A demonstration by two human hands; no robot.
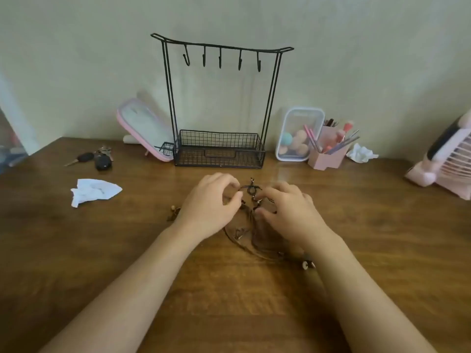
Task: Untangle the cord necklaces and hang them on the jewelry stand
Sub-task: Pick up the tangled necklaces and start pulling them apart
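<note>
1. Location. The cord necklaces (251, 191) lie in one tangle on the worktop (382, 238), near the middle. They sit on the near side of the jewelry stand (219, 103) and do not touch it. Loose loops trail toward me between my forearms.

2. Hand state. My left hand (211, 207) has its fingers curled and pinches a cord at the left side of the knot. My right hand (288, 210) has its fingers curled onto the cords at the right side. It appears to pinch them, though the fingertips are partly hidden.

3. Procedure, by my judgement. Untangling is the step in hand.
- Keep the knot flat on the worktop.
- Ease the crossing open with small outward pulls.
- Do not tug hard, since that would tighten it.
- Follow one cord to its bead end and feed that end back through the loop.

4. Count.
- Necklaces: the number cannot be told from the tangle.
- Bead ends in view: one left of my left wrist, one near my right forearm.
- Hooks (220, 59) on the stand's top bar: five, none carrying a necklace.
- Wire basket at the stand's base: one.

5. Surroundings. Car keys (98, 159) and one tissue (94, 191) lie to the left.
</note>
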